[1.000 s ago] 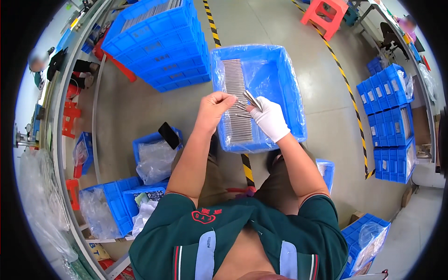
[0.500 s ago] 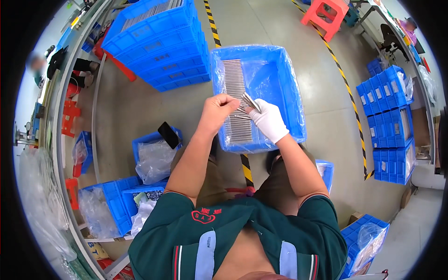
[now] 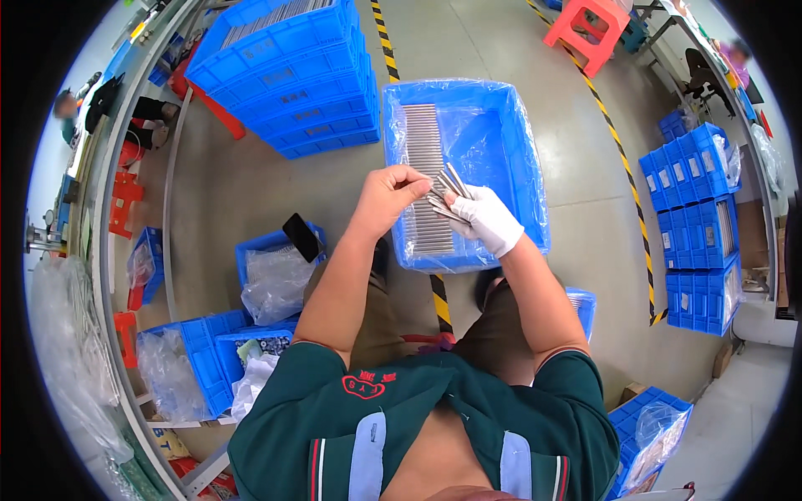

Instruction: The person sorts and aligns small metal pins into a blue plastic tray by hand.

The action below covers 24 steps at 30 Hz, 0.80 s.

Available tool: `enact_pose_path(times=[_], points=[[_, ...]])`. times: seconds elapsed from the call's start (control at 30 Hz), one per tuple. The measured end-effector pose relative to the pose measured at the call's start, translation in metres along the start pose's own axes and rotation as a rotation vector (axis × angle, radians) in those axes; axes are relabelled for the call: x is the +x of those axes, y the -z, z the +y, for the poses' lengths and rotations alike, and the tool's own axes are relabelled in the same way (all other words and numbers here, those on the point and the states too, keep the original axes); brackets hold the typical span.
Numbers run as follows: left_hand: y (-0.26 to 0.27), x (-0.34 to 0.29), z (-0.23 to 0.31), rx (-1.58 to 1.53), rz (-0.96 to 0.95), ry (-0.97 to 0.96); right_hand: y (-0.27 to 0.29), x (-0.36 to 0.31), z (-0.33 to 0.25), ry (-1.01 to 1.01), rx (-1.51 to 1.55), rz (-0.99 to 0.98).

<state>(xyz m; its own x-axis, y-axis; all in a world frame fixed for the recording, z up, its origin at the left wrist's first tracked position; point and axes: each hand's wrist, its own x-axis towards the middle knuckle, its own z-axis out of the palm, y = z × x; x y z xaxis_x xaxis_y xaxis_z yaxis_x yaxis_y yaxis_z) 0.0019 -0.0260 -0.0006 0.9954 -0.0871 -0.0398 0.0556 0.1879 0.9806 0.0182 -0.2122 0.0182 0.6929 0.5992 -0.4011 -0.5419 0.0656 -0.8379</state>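
Observation:
My right hand [image 3: 489, 219], in a white glove, is closed around a fanned bunch of slim silvery metal rods [image 3: 454, 180]. Bare and pinched, my left hand [image 3: 389, 199] has its thumb and fingertips at the left ends of these rods, apparently on one of them; the exact contact is too small to make out. Both hands are above a blue plastic crate [image 3: 541, 192] lined with clear plastic film. Inside it, along the left side, similar metal rods lie side by side in a long row [image 3: 423, 138], partly hidden beneath my hands.
Stacked blue crates [image 3: 305, 104] stand beyond the lined crate at the left. A phone [image 3: 301, 238] rests on a bag-filled crate at my left. More blue crates [image 3: 697, 225] are piled at the right, and a red stool [image 3: 587, 33] stands at the far right.
My right hand has turned slightly and shifted a little right and down, and the rods in it fan out more. My left hand stays pinched near their ends.

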Motion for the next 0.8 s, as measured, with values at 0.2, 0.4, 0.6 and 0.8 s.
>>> enact_pose_path(times=[0.2, 0.4, 0.6, 0.8], points=[[0.005, -0.001, -0.002, 0.014, -0.048, 0.031, 0.0, 0.0, 0.004, -0.008, 0.013, 0.002], [0.005, -0.001, 0.007, 0.002, 0.078, -0.026, -0.001, 0.002, 0.005, -0.054, -0.075, -0.027], [0.003, -0.001, 0.003, 0.058, -0.037, 0.008, 0.001, 0.006, 0.01, -0.022, -0.247, 0.049], [0.002, -0.002, -0.003, 0.356, 0.025, -0.167, -0.002, 0.015, 0.023, 0.129, -0.437, 0.166]])
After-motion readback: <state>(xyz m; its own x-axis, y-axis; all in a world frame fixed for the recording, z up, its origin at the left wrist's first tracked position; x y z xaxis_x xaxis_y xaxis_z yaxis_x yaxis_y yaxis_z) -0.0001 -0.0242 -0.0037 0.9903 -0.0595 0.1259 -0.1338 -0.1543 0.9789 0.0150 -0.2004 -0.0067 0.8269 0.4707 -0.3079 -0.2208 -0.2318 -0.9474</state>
